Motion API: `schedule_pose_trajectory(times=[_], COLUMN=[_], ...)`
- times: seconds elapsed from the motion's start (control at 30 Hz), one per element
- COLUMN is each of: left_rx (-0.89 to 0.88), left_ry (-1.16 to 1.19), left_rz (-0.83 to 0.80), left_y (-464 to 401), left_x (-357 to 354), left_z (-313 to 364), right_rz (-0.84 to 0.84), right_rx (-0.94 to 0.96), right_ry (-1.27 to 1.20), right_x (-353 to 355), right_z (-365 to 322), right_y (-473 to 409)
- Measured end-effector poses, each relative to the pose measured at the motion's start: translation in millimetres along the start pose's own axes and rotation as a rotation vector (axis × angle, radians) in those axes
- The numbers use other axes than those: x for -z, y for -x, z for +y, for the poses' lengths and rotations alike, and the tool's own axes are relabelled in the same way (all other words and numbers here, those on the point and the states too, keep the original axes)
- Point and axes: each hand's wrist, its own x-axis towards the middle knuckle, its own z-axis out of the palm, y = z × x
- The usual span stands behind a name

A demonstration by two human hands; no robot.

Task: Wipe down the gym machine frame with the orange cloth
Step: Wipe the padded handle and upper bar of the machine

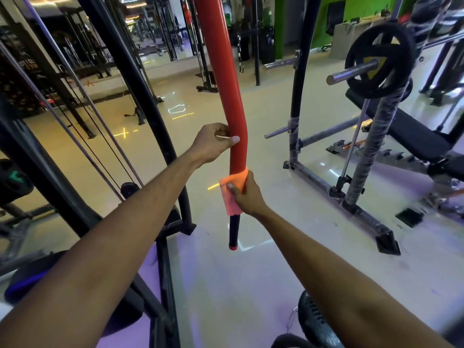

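Centrally, a long red bar (221,79) of the gym machine is running down from the top of the frame, bending near the middle and ending in a black grip (234,233) with a red end cap, hanging above the pale floor (271,151). At the right of the frame a bench rack (361,177) is carrying a black weight plate (379,60) on a steel bar. Black uprights and cables (82,136) are filling the left side. At the bend, the left hand (213,144) is curling around the red bar, thumb lying across its front. Just below, the right hand (244,194) is gripping the orange cloth (232,194), wrapping it around the bar's lower end right above the black grip.
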Motion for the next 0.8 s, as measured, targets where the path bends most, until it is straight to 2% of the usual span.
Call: schedule_pose_trajectory(times=[0.1, 0.23, 0.43, 0.6, 0.8], left_rx=[-0.001, -0.001, 0.031, 0.072, -0.034], left_ry=[-0.002, 0.003, -0.004, -0.01, -0.014], left_rz=[0.013, 0.042, 0.054, 0.125, 0.325], left_y=[0, 0, 5, 16, 49], left_x=[-3, -6, -6, 1, 19], left_z=[-1, -1, 3, 9, 44], right_rz=[-0.047, 0.086, -0.061, 0.084, 0.196], right_rx=[-0.029, 0.014, -0.038, 0.078, 0.209], right_ry=[0.018, -0.043, 0.097, 0.101, -0.053], right_x=[7, 16, 19, 48, 79], right_z=[2, -21, -5, -33, -75], right_y=[0, -14, 19, 35, 40])
